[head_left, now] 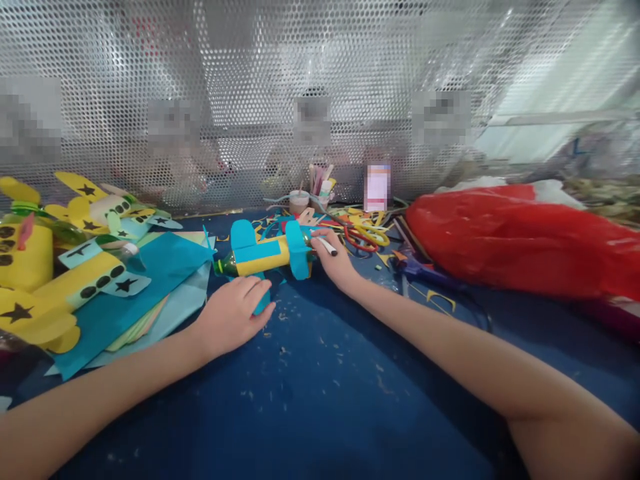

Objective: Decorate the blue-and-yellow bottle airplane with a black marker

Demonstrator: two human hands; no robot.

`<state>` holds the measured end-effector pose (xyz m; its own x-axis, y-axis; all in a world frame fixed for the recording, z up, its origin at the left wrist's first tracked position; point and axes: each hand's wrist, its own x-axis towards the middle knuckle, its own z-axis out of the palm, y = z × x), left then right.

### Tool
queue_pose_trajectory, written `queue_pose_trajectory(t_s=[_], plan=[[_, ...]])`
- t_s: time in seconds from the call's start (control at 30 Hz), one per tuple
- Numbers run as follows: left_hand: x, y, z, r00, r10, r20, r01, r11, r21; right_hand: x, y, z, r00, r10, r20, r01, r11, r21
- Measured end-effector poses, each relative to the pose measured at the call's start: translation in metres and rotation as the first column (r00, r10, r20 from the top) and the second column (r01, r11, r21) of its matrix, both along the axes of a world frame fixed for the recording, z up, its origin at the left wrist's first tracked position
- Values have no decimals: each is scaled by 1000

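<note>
A toy plane made from a green plastic bottle (pixel 263 259) lies on its side, wrapped in yellow with blue wings and a blue tail band. My left hand (pixel 235 313) is at its near side, its fingers and thumb around the near blue wing. At the bottle's right end, my right hand (pixel 334 257) grips a white marker (pixel 325 245) with a black end. The fingertips of that hand touch or nearly touch the tail; the marker's other end is hidden.
Yellow bottle planes (pixel 75 280) lie at left on blue foam sheets (pixel 145 287). Scissors (pixel 367 233) and scraps sit behind my right hand, near a cup of tools (pixel 323 190). A red plastic bag (pixel 520 240) lies at right. Perforated metal mesh (pixel 260 87) stands behind the blue table (pixel 320 400).
</note>
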<state>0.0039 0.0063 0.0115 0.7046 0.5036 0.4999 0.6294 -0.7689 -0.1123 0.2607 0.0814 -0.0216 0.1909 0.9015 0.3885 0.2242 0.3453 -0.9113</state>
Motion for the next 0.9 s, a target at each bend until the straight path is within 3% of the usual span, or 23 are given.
queue_pose_trajectory(t_s=[0.17,0.27,0.4,0.6,0.9], plan=[[32,39,14,998,-5,67,4,1000,16,-3,-4,2,997,80,20,-81,996,26],[45,70,10,988,29,151,-23,999,-39,-6,-7,3,993,118,17,-118,992,39],[46,95,2,977,62,205,-54,998,-42,-7,-6,6,998,67,4,-67,992,106],[34,106,-3,980,62,187,-61,998,-12,-4,-8,7,994,5,-106,14,984,176],[38,103,-3,970,100,223,-93,995,-41,-9,-27,10,989,70,131,-107,947,302]])
